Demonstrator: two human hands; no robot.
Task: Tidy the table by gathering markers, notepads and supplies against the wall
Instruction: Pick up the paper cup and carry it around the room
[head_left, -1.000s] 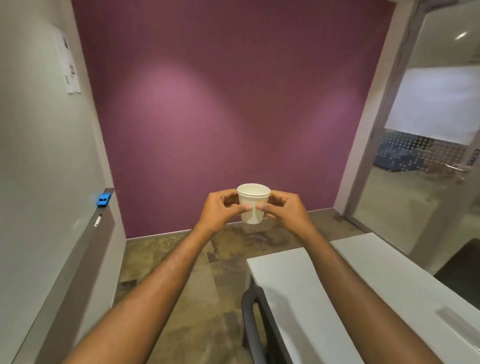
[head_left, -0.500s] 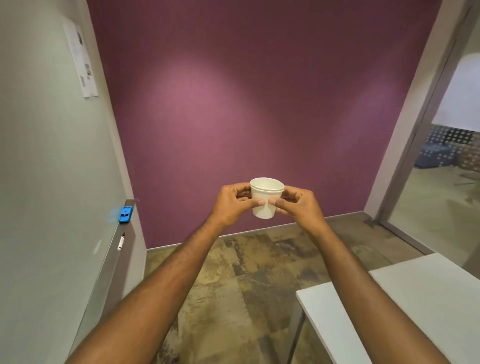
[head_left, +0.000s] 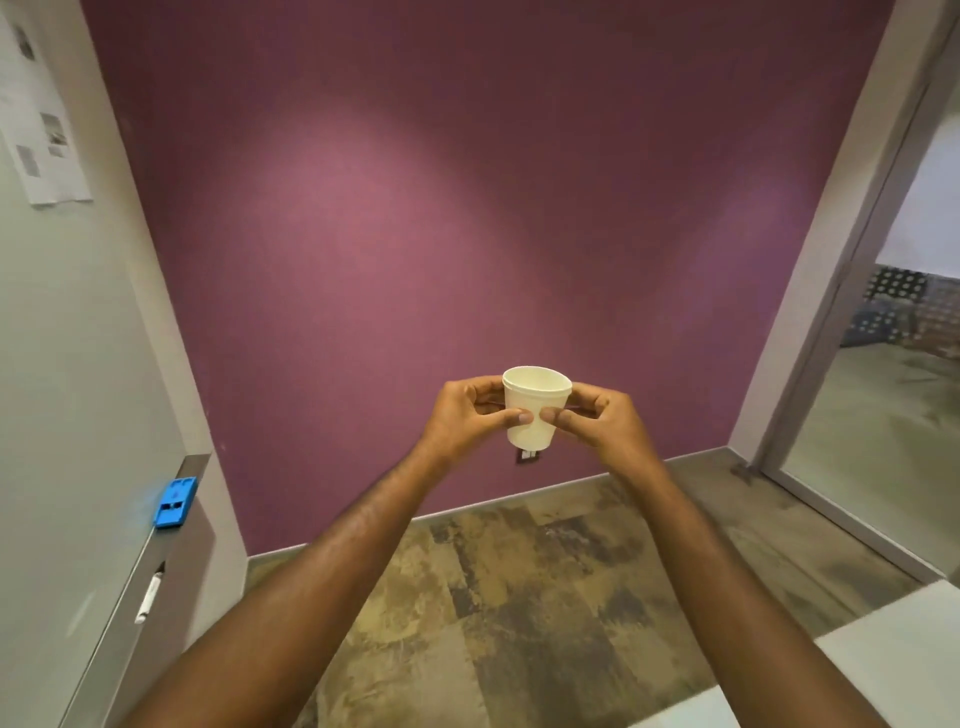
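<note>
item: white paper cup (head_left: 535, 408), small, tapered, rolled rim, upright, held in the air ahead of the purple wall (head_left: 467, 234); inside not visible. behind its base a small wall plate (head_left: 527, 455), mostly hidden.
left hand (head_left: 467, 418): fingers curled round the cup's left side, thumb tip on its front.
right hand (head_left: 605, 423): the same on the right side; the two thumb tips nearly meet.
white table (head_left: 893, 660): matte, only a corner shows, cut off at lower right.
whiteboard ledge (head_left: 135, 587), left: grey, bearing a blue block (head_left: 175, 502) and a white marker (head_left: 148, 597), blurred.
floor (head_left: 519, 597): mottled brown tile.
</note>
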